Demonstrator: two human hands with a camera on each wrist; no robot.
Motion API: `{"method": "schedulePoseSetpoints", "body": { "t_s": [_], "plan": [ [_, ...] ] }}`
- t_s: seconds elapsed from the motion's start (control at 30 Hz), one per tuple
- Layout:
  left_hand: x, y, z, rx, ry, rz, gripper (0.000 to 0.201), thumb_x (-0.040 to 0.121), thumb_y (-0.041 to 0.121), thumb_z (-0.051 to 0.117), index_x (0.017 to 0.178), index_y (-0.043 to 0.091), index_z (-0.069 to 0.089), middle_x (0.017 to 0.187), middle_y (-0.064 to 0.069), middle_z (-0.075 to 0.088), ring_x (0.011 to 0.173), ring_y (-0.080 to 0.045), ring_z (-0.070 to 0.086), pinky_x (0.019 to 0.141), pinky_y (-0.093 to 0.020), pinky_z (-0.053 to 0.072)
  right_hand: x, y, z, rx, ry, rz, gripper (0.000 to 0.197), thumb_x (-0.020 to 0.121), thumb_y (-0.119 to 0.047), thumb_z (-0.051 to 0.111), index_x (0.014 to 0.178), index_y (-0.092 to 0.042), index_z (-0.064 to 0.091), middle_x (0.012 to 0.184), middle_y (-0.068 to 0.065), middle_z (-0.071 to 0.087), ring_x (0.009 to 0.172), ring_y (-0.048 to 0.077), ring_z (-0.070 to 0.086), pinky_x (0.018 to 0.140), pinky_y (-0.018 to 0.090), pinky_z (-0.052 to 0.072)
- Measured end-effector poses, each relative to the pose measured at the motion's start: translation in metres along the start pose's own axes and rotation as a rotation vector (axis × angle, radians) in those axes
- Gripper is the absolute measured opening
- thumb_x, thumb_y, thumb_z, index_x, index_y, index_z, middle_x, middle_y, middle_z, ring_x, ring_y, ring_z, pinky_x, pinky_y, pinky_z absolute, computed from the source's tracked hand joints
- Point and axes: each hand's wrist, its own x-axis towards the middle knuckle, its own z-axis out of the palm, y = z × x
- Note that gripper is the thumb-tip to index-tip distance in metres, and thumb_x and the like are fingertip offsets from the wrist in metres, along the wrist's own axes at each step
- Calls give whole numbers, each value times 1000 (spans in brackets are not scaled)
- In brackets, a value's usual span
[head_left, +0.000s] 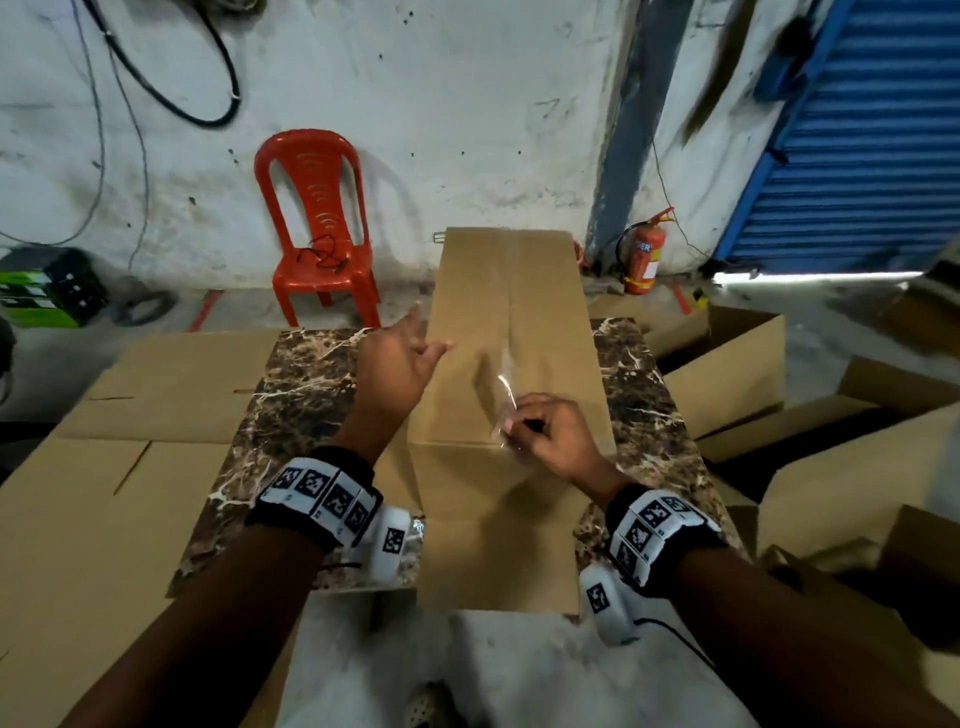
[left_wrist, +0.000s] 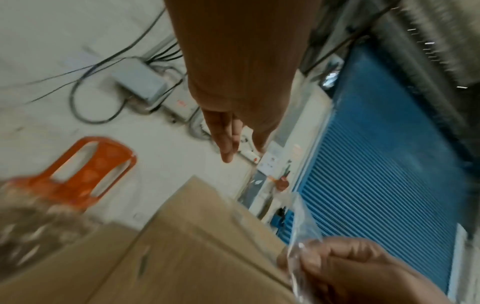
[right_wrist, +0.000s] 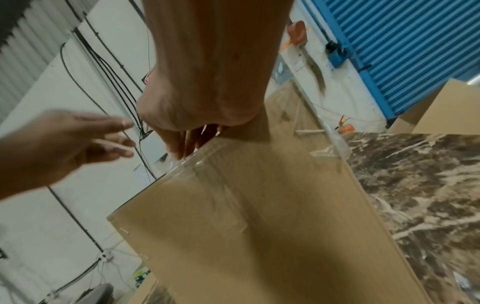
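Note:
A folded brown cardboard box (head_left: 509, 312) lies lengthwise on a dark marble table (head_left: 301, 395), its far end tilted up past the table edge. A strip of clear tape (head_left: 505, 400) rises from the box's middle seam. My right hand (head_left: 511, 431) pinches the near end of that strip just above the cardboard. In the right wrist view the tape (right_wrist: 197, 162) runs along the box (right_wrist: 246, 226) below the curled fingers (right_wrist: 182, 142). My left hand (head_left: 426, 338) hovers open at the box's left edge, fingers spread and holding nothing; its fingers (left_wrist: 226, 133) are straight in the left wrist view.
Flat cardboard sheets (head_left: 130, 415) cover the table's left side. Assembled and folded boxes (head_left: 727, 374) crowd the right. A red plastic chair (head_left: 322, 234) and a fire extinguisher (head_left: 644, 254) stand by the white wall. A blue shutter (head_left: 857, 130) is at the far right.

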Motion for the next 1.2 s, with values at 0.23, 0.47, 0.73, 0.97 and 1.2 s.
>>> {"method": "schedulePoseSetpoints", "body": {
  "t_s": [0.23, 0.47, 0.73, 0.97, 1.2],
  "plan": [
    [-35, -49, 64, 202, -579, 311, 57, 93, 53, 37, 138, 23, 52, 148, 5, 45, 138, -24, 38, 111, -48, 35, 3, -5, -4, 254, 46, 156, 14, 84, -3, 73, 84, -17, 76, 82, -3, 73, 75, 10, 68, 74, 26, 54],
    [-31, -59, 67, 245, -571, 384, 63, 90, 59, 21, 134, 32, 56, 149, 7, 44, 139, -24, 33, 112, -43, 31, -2, -18, -1, 346, 199, 160, 11, 87, -1, 68, 84, -5, 78, 88, 11, 76, 81, 23, 71, 82, 33, 56],
    [-31, -52, 64, 226, -540, 371, 44, 92, 44, 36, 126, 35, 63, 143, 9, 49, 133, -21, 38, 106, -41, 31, -32, 3, -46, 627, 621, 477, 15, 100, -15, 53, 95, -5, 63, 90, 12, 71, 80, 27, 69, 70, 40, 59],
    [-34, -37, 79, 310, -471, 294, 30, 88, 35, 53, 116, 30, 62, 131, 5, 50, 125, -22, 39, 100, -42, 36, -37, -11, -50, -67, 184, 314, 51, 92, -21, 66, 138, -31, 48, 89, -10, 65, 78, 0, 63, 65, 15, 48],
    [-41, -42, 78, 286, -426, 310, 35, 86, 35, 54, 117, 23, 66, 135, 4, 51, 129, -22, 39, 107, -44, 36, -34, -21, -50, -527, -140, 88, 28, 91, -19, 65, 119, -20, 70, 112, 3, 64, 95, 14, 57, 84, 22, 40]
  ]
}}
